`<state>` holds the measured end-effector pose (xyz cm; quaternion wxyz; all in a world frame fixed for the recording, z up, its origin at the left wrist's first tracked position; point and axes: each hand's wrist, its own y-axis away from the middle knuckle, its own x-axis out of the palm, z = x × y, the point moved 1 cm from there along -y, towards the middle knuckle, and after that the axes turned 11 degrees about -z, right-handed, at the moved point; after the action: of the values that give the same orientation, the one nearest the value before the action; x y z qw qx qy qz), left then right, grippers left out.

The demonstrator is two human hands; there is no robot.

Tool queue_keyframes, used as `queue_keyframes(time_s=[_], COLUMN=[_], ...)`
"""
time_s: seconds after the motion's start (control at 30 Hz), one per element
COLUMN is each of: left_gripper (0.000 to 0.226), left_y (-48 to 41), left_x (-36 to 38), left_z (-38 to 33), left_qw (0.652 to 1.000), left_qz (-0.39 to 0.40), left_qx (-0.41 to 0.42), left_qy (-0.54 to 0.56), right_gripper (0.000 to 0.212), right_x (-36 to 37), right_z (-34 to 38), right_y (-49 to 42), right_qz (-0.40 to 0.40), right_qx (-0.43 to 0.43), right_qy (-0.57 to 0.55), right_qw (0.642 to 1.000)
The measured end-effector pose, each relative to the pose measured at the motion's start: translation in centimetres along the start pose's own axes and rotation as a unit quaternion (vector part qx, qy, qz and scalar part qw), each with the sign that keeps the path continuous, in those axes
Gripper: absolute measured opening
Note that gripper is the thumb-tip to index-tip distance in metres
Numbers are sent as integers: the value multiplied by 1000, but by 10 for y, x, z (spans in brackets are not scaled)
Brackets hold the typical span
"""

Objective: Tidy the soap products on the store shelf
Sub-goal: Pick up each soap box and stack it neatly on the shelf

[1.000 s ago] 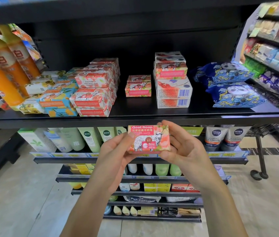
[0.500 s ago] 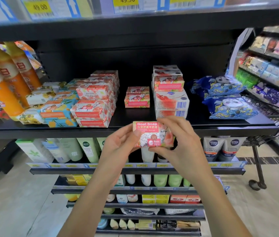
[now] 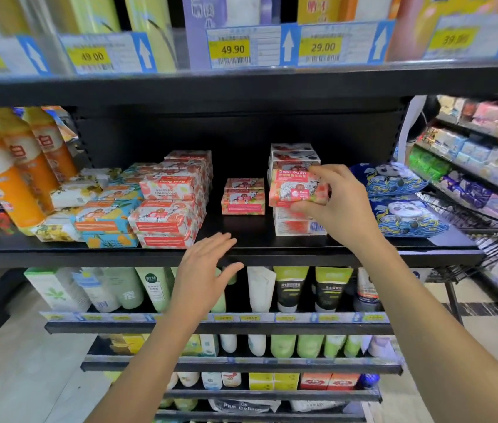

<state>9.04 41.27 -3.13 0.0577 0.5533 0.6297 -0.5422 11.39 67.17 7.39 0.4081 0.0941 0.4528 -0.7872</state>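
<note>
Setting the Goat Soap box [image 3: 298, 189] down off-centre could tip the uneven stack [image 3: 299, 224] it is held against, mid-shelf. Its label faces outward and upright, long axis left to right. The right hand [image 3: 342, 206] pinches its right end. The left hand [image 3: 203, 270] is spread loose, holding nothing, at the shelf [image 3: 363, 254] edge.

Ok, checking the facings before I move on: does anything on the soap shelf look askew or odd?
Yes. On the left pink stack, the top front Goat Soap box lies upside down, its lettering inverted. Further left, the white-and-yellow floral soap boxes lie jumbled at angles, not squared up.
</note>
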Motion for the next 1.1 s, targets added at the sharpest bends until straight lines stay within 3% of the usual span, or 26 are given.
queue_keyframes(time_s=[0.3, 0.4, 0.5, 0.6, 0.73, 1.0, 1.1], left_gripper=[51, 51, 51, 50, 51, 52, 53], left_y=[2, 2, 2, 1, 1, 1, 2], left_x=[6, 7, 7, 6, 8, 11, 11], left_z=[4, 5, 7, 8, 9, 14, 14], left_qw=[1000, 999, 999, 999, 999, 999, 998], left_qz=[-13, -21, -22, -18, -19, -23, -27], left_qx=[2, -4, -6, -7, -1, 8, 8], left_qy=[18, 26, 33, 37, 41, 48, 59], right_gripper=[63, 66, 64, 65, 70, 70, 73], right_x=[-2, -4, 0, 17, 57, 110, 120], right_z=[0, 15, 42, 66, 77, 75, 74], right_y=[-12, -12, -26, -54, -94, -128, -126], right_qz=[-15, -15, 54, 176, 316, 410, 424], right_qx=[11, -29, -104, -158, -149, -171, -166], right_qy=[39, 52, 68, 97, 184, 344, 370], right_qw=[999, 998, 991, 967, 919, 827, 810])
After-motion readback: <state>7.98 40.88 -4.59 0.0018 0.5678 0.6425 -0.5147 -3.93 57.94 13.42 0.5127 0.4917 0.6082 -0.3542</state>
